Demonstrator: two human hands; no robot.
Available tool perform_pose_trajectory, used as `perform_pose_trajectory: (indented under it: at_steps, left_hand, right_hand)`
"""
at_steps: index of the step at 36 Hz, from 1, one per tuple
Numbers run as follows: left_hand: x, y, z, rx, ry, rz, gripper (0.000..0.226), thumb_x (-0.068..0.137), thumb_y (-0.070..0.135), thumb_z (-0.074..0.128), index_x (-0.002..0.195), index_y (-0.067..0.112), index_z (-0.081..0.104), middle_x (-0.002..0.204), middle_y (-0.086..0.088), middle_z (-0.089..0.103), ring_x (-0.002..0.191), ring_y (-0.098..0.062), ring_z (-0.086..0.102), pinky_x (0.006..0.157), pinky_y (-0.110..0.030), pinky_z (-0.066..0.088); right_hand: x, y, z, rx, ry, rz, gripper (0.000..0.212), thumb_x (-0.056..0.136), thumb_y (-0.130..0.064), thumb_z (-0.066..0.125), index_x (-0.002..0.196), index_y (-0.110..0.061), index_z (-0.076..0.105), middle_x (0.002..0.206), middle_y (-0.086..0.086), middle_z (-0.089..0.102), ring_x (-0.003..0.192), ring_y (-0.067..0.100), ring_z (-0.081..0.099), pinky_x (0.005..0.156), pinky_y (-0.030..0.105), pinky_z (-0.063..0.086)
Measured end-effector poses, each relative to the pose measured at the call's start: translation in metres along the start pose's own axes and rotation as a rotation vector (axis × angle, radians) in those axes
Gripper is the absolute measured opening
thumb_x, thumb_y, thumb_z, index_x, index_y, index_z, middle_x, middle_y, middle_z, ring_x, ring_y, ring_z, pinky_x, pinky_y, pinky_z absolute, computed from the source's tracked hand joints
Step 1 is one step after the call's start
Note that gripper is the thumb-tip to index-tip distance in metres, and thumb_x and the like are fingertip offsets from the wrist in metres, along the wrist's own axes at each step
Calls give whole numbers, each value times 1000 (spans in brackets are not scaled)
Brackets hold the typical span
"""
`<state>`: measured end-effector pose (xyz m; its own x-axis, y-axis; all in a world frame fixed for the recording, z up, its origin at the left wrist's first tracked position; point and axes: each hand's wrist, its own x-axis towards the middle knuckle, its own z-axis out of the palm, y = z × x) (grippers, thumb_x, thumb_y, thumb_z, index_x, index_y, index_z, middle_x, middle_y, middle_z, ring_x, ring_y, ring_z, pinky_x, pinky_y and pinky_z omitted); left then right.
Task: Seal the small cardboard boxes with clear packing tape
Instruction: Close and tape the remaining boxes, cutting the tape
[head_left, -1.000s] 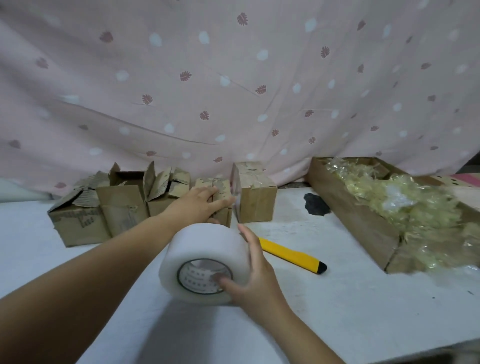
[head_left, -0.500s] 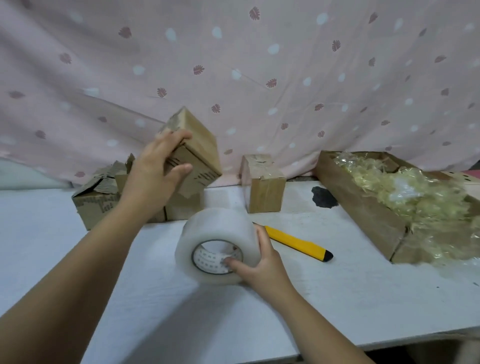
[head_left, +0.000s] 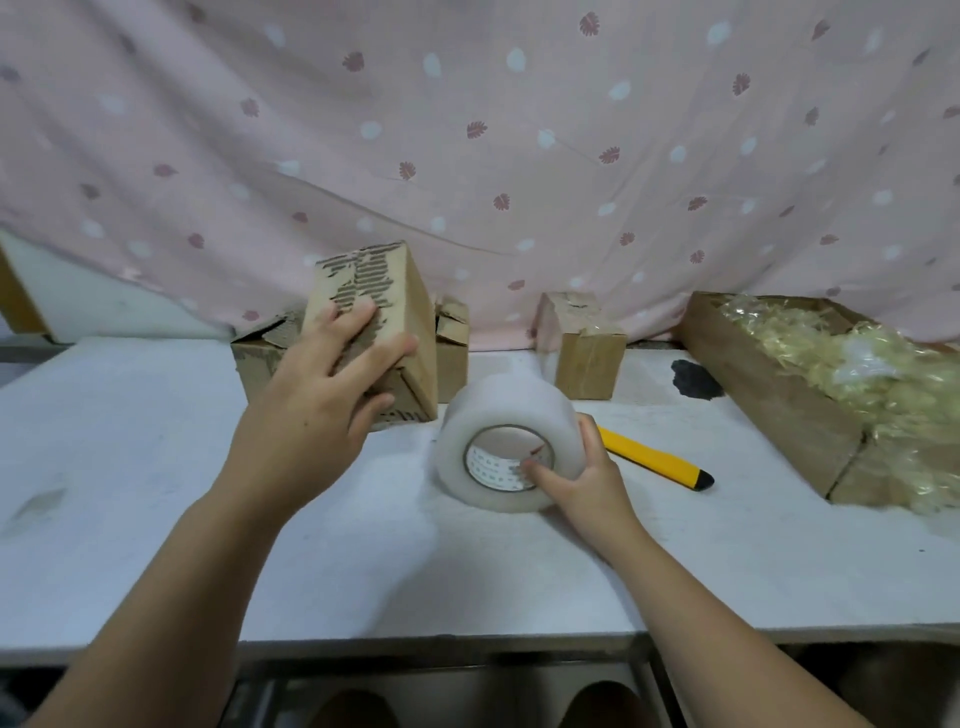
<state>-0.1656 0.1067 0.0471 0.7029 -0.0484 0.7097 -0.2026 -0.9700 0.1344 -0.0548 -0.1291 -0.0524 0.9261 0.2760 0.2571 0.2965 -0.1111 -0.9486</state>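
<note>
My left hand (head_left: 327, 395) grips a small cardboard box (head_left: 387, 312), tilted on one corner against the white table (head_left: 156, 467), its torn top face turned toward me. My right hand (head_left: 576, 478) holds a big roll of clear packing tape (head_left: 506, 441) standing on edge on the table, thumb inside the core. A strip of clear tape runs from the roll up to another small box (head_left: 584, 345) that stands taped behind it. More small boxes (head_left: 260, 353) with open flaps sit behind the one I hold.
A yellow utility knife (head_left: 654, 462) lies just right of the tape roll. A long cardboard tray (head_left: 779, 405) full of crumpled clear plastic fills the right side. A pink spotted cloth (head_left: 519, 156) hangs behind. The table's front edge is near my forearms.
My left hand took a box out of the back row, lifted it, and has brought it down toward me beside the tape roll. The right hand kept hold of the roll.
</note>
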Motion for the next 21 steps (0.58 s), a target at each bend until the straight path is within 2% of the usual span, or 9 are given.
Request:
perform_pose_trajectory:
  at_steps: [3,6,8,11,13,17,19,21]
  left_hand:
    - [-16,2,-3,-16,53,20,43,83,2,71,124,13,64,142,-21,45,133,-45,39,99,-55,42]
    - [-38,-3,-8,-11,64,15,43,84,9,66,126,16,59,142,-19,46,133,-43,41,94,-55,45]
    - [-50,-6,-11,-14,11,-28,47,84,8,71,127,20,58,142,-14,48,131,-39,44,86,-56,51]
    - [-62,-9,-13,21,-117,-60,56,79,12,76,129,28,56,141,-8,49,128,-35,48,70,-53,57]
    - [-65,-8,-11,52,-190,-46,57,78,16,76,130,29,56,141,-8,50,127,-36,49,67,-51,58]
    - [-65,0,2,93,-312,-59,55,85,27,69,136,36,52,146,-2,45,135,-29,41,74,-46,57]
    - [-64,4,8,88,-311,-55,51,84,34,69,133,36,55,145,-1,47,136,-28,40,77,-47,56]
    - [-60,7,12,81,-320,-97,48,86,48,61,133,36,54,146,2,46,139,-26,34,87,-48,52]
  right_hand:
    - [0,0,1,1,10,10,42,80,-25,80,110,-38,54,90,-14,69,82,5,66,64,17,51]
    - [0,0,1,10,13,33,40,79,-26,80,105,-41,54,85,-13,67,77,5,66,59,21,54]
    - [0,0,1,30,4,56,40,79,-27,80,103,-45,54,83,-13,66,76,6,66,56,27,56]
    - [0,0,1,41,8,59,39,79,-26,80,102,-45,55,82,-13,66,75,5,66,54,28,56]
    - [-1,0,1,46,7,61,38,79,-26,80,103,-43,55,83,-12,65,76,6,67,55,30,57]
    - [-1,-1,2,44,9,61,37,80,-26,79,99,-47,55,84,-13,65,78,6,67,54,30,57]
    - [-1,-1,2,36,10,61,37,80,-26,79,98,-47,54,83,-14,65,78,6,66,54,29,57]
    - [-1,-1,2,37,13,64,38,80,-26,80,101,-45,55,82,-15,65,77,5,67,53,27,56]
